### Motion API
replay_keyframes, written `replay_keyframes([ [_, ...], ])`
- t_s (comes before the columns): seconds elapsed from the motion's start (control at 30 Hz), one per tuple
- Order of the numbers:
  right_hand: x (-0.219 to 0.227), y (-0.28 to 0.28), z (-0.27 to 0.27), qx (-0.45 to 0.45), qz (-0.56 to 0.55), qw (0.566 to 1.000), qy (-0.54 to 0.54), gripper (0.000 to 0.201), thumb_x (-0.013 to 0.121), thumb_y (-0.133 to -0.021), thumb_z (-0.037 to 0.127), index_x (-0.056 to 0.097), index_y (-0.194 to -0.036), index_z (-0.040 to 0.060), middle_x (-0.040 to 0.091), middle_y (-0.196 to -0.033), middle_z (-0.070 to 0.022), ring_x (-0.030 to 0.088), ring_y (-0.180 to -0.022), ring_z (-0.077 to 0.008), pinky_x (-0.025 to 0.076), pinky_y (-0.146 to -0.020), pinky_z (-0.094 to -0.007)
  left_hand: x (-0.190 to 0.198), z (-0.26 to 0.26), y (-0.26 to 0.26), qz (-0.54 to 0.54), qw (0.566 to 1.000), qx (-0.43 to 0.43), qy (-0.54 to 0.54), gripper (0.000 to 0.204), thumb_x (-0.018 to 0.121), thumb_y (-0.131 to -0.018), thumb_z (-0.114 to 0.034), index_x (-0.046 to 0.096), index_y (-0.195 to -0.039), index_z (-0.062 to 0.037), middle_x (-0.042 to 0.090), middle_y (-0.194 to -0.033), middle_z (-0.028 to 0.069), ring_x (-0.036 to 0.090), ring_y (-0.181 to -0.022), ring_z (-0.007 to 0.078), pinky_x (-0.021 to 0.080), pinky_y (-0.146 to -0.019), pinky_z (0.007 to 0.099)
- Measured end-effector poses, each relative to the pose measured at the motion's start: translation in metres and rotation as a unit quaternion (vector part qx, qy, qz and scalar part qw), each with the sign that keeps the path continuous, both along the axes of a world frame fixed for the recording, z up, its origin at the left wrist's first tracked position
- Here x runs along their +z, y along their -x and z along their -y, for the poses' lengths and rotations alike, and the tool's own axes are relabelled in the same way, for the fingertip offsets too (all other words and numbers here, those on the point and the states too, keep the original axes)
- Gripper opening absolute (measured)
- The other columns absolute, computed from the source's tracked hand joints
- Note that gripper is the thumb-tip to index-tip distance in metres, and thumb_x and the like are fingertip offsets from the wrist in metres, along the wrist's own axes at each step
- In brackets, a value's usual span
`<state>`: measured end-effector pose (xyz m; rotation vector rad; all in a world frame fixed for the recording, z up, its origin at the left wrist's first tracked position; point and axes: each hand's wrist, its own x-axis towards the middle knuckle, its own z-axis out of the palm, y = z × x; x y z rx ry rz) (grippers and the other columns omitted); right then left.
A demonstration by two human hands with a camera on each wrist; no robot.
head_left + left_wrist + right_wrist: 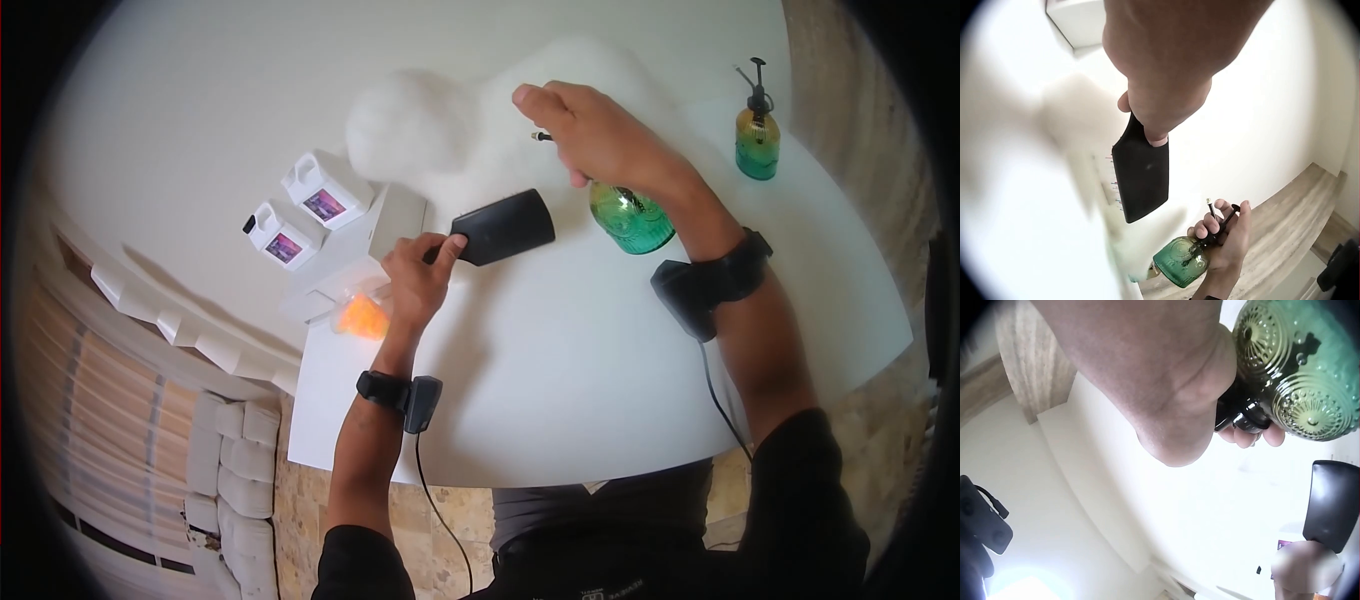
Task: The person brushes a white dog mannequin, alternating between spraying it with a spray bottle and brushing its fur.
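Observation:
My left hand (418,280) grips the handle of a black paddle hairbrush (505,228). Its flat back faces up, and its bristles show along one edge in the left wrist view. With my right hand (610,140) I hold a green-and-amber glass spray bottle (632,222) by the neck. In the left wrist view the fingers curl round the collar below the nozzle, with the thumb up by the black pump plunger (1235,208). The bottle is tilted, its nozzle toward the white fluffy fibre (545,80) at the back of the table.
A rounder white fluffy pile (410,125) lies at the back left. Two labelled white jugs (325,190) stand on a white box (395,225). Something orange sits in a clear container (362,315) beside my left wrist. A second spray bottle (757,140) stands at the right on the white table (570,380).

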<state>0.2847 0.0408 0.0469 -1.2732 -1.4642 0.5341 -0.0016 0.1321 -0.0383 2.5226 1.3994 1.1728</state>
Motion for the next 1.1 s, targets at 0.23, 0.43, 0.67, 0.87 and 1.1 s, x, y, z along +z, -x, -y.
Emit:
replay_keyframes([
  [0.23, -0.006, 0.000, -0.003, -0.006, 0.012, 1.000, 0.005, 0.073, 0.036, -0.104, 0.063, 0.057, -0.093, -0.0053, 0.057, -0.066, -0.0128, 0.061, -0.052, -0.0247, 0.054, -0.059, -0.0387, 0.024, -0.013, -0.013, 0.003, 0.997, -0.004, -0.081, 0.043, 0.077, -0.090, -0.043, 0.078, -0.090, -0.0004, 0.068, -0.071, 0.0192, 0.067, -0.068, 0.0334, 0.052, -0.067, 0.0414],
  [0.43, -0.002, -0.001, -0.001, -0.023, 0.013, 1.000, 0.002, 0.072, 0.036, -0.105, 0.062, 0.059, -0.099, -0.0062, 0.060, -0.068, -0.0143, 0.062, -0.052, -0.0249, 0.054, -0.061, -0.0389, 0.038, -0.015, -0.027, 0.061, 0.996, 0.029, -0.050, 0.045, 0.076, -0.091, -0.046, 0.078, -0.089, -0.0004, 0.069, -0.071, 0.0187, 0.067, -0.067, 0.0320, 0.052, -0.066, 0.0402],
  [0.67, -0.005, -0.003, -0.007, -0.029, 0.038, 0.999, -0.008, 0.069, 0.039, -0.104, 0.063, 0.058, -0.094, -0.0034, 0.059, -0.066, -0.0137, 0.062, -0.052, -0.0248, 0.054, -0.061, -0.0391, 0.002, 0.004, -0.018, 0.008, 0.999, 0.003, -0.052, 0.040, 0.077, -0.089, -0.045, 0.078, -0.087, -0.0046, 0.067, -0.074, 0.0139, 0.060, -0.078, 0.0301, 0.043, -0.084, 0.0429],
  [0.87, -0.007, 0.000, -0.006, -0.025, 0.029, 0.999, -0.010, 0.071, 0.039, -0.103, 0.064, 0.058, -0.092, -0.0037, 0.058, -0.065, -0.0134, 0.060, -0.051, -0.0244, 0.053, -0.059, -0.0395, -0.009, 0.016, -0.017, -0.031, 0.998, 0.003, -0.056, 0.039, 0.076, -0.090, -0.046, 0.077, -0.089, -0.0069, 0.067, -0.080, 0.0103, 0.057, -0.084, 0.0267, 0.035, -0.092, 0.0419],
  [1.1, -0.008, 0.000, -0.009, -0.026, 0.006, 0.999, -0.022, 0.072, 0.039, -0.103, 0.064, 0.056, -0.092, -0.0046, 0.056, -0.066, -0.0118, 0.060, -0.052, -0.0230, 0.053, -0.056, -0.0375, 0.029, 0.002, -0.040, 0.040, 0.998, 0.019, -0.050, 0.044, 0.074, -0.091, -0.049, 0.078, -0.086, -0.0057, 0.067, -0.075, 0.0122, 0.059, -0.082, 0.0297, 0.038, -0.090, 0.0436],
])
